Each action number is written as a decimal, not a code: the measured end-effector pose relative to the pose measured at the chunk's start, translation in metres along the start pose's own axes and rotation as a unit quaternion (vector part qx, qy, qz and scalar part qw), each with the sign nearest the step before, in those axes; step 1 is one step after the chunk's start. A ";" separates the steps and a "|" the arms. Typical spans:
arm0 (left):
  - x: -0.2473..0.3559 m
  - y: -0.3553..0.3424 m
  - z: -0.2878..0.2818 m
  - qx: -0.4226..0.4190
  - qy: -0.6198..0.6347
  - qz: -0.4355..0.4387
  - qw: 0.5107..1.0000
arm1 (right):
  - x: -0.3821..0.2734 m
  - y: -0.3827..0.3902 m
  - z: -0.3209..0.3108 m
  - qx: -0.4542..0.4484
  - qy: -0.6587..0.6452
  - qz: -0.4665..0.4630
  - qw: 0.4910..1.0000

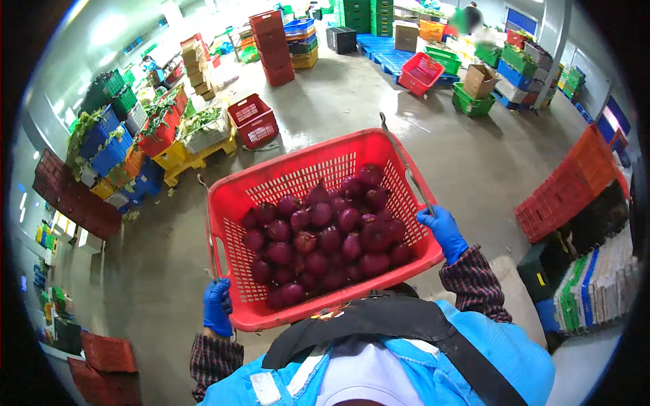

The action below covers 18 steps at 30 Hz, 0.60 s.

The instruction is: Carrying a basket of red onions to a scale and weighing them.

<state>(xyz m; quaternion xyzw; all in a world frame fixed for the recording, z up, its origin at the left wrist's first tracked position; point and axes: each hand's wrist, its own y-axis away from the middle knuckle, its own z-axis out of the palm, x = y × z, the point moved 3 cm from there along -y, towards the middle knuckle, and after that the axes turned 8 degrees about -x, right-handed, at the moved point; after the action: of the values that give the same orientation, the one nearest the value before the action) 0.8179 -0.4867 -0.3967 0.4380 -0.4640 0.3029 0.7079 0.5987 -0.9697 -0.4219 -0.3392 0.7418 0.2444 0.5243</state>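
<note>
A red perforated plastic basket [325, 145] full of red onions [325, 237] is held in front of my body, tilted slightly. Long metal hooks run along both its short sides: a left hook [207, 216] and a right hook [406, 155]. My left hand [218, 304], in a blue glove, is closed on the lower part of the left hook at the basket's side. My right hand [440, 230], also blue-gloved, grips the right hook at the basket's side, its fingers wrapped round it.
Stacked red crates [271, 47] and an empty red crate [252, 120] stand ahead. Vegetable crates [112, 145] line the left. A blue pallet [382, 51] holds boxes at back right. Leaning red crates [562, 186] are at right. A blurred person [470, 20] is in the distance.
</note>
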 end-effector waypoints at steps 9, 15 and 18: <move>0.025 -0.100 0.036 0.034 -0.001 -0.031 0.999 | -0.017 -0.120 -0.012 -0.023 0.004 -0.005 1.000; 0.048 -0.228 0.050 0.044 0.001 -0.048 0.998 | 0.008 -0.268 -0.006 -0.055 0.022 0.024 0.998; 0.081 -0.282 0.111 0.071 0.039 -0.036 0.996 | 0.003 -0.372 -0.017 -0.041 0.100 -0.027 0.994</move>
<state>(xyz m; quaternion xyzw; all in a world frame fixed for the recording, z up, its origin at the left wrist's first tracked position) 1.0415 -0.7073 -0.3968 0.4911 -0.3973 0.3262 0.7033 0.8701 -1.2243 -0.4221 -0.4029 0.7707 0.2255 0.4391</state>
